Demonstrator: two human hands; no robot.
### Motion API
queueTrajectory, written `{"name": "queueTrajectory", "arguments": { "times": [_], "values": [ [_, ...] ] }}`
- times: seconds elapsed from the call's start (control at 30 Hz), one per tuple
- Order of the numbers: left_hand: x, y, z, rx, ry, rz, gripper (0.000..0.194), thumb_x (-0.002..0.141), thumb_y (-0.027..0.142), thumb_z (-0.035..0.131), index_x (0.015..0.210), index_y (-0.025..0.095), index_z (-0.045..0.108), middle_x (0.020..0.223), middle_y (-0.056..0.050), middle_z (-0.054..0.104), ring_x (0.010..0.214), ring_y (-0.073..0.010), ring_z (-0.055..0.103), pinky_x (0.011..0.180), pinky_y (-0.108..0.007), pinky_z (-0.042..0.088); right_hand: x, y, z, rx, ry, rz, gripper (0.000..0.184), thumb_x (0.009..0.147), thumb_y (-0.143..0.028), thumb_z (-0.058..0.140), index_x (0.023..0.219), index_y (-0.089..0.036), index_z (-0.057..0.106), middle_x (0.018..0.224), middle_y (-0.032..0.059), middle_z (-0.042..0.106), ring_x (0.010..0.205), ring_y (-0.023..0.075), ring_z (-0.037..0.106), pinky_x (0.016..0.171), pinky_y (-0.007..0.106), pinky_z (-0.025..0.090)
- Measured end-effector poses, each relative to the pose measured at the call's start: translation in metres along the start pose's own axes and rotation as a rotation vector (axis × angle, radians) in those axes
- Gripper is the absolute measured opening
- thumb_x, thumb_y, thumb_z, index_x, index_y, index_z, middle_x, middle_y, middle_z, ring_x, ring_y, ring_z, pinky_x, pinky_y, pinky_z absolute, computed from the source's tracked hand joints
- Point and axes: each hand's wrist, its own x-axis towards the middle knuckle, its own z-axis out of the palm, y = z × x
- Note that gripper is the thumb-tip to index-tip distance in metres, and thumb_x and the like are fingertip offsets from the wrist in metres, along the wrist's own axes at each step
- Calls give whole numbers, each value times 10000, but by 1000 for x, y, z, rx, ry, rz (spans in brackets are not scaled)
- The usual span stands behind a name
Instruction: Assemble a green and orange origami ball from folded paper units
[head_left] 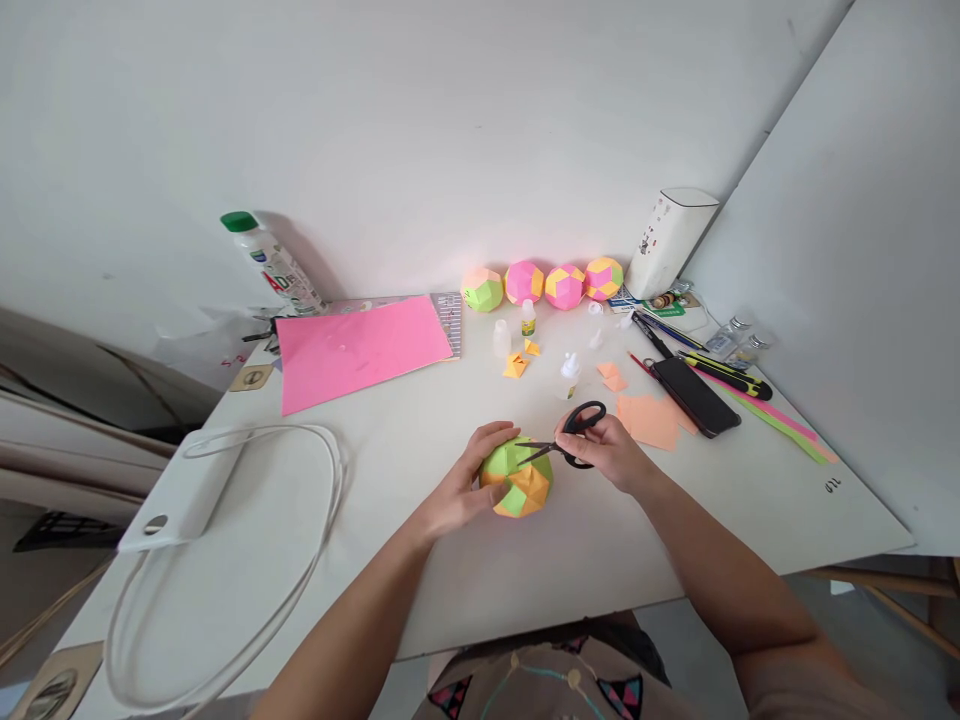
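Observation:
My left hand (466,487) is closed around the left side of a green and orange faceted paper ball (527,490) on the white table. In my right hand (606,448) is a pair of black-handled scissors (576,432). Their blades are a little apart and lie over the top of the ball, pointing left. Just beyond the ball stands a small clear glue bottle (570,376). Folded orange paper pieces (516,365) lie farther back.
Several finished paper balls (523,283) line the wall. Left are a pink sheet (360,352), a green-capped bottle (274,265) and a power strip (184,490) with looped white cable. On the right lie peach paper squares (651,421), a black phone-like case (694,393) and a yellow-black cutter (731,378).

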Motion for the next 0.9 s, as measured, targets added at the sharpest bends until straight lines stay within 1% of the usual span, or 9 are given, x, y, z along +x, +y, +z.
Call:
{"name": "queueTrajectory", "arguments": {
  "times": [0.13,0.23,0.33,0.43,0.6,0.9],
  "values": [
    [-2,-1,0,33,16,75,484,871,300,554,1352,310,499,1472,-82,331,1362,-332,332,1103,-495,339,1,2,1,-1,11,-1,335,681,-466,754,713,-166,609,612,-40,427,576,99,394,543,261,299],
    [-2,2,2,81,2,117,462,916,322,499,1378,319,470,1491,-82,310,1389,-322,291,1119,-501,313,0,3,2,-24,16,-22,337,705,-478,734,722,-163,613,633,-31,439,595,106,410,549,263,312],
    [-2,3,5,166,14,128,508,905,331,547,1399,314,434,1487,-101,307,1392,-320,289,1122,-504,312,0,3,3,-24,1,-23,351,724,-493,716,734,-158,610,653,-27,447,596,105,413,544,260,316],
    [0,3,6,215,37,133,499,899,310,570,1381,302,446,1449,-113,354,1346,-305,365,1099,-490,352,0,4,3,-8,-14,-14,350,725,-483,722,744,-152,608,653,-31,447,587,98,405,539,256,311],
    [1,2,6,180,46,156,437,910,315,554,1340,281,487,1373,-112,431,1269,-276,452,1054,-456,413,0,8,3,26,-26,-18,331,730,-463,729,753,-156,607,692,-23,476,592,96,418,533,254,312],
    [1,3,7,166,49,148,421,903,313,563,1317,264,505,1357,-120,442,1241,-274,479,1038,-454,428,1,8,1,37,-41,-20,314,742,-438,730,734,-152,601,654,-36,448,563,84,394,514,248,287]
  ]
}}
